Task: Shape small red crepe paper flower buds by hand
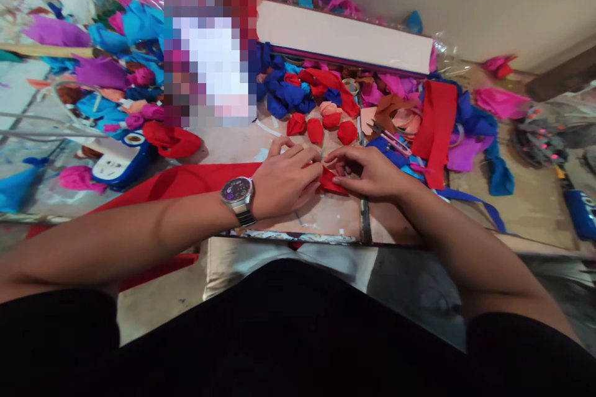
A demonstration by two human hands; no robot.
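A long red strip [186, 180] ran in from the left across the table [526, 211], passed under the wrist with the watch [238, 197], and ended at the left hand [284, 180]. That hand lay knuckles up with its fingers curled down, pinching the strip's near end against the table. Just right of it, touching it at the fingertips, the right hand [372, 175] was closed in the same way, thumb and forefinger nipping a small folded red piece [331, 182] that showed between the two hands. The fold looked only begun: the piece was still flat and angular, not yet rolled or gathered, and most of the strip to the left lay unworked. Beyond the hands, just past the fingertips, sat a cluster of finished red rosettes [321, 127], with one paler one among them, which suggested several pieces were already made and this one was at an early stage. Further right of the right hand lay scissors [388, 138], a wide red band [437, 124] draped over blue scraps [498, 173], and pink crumpled paper [500, 101]. How many more were wanted could not be told.
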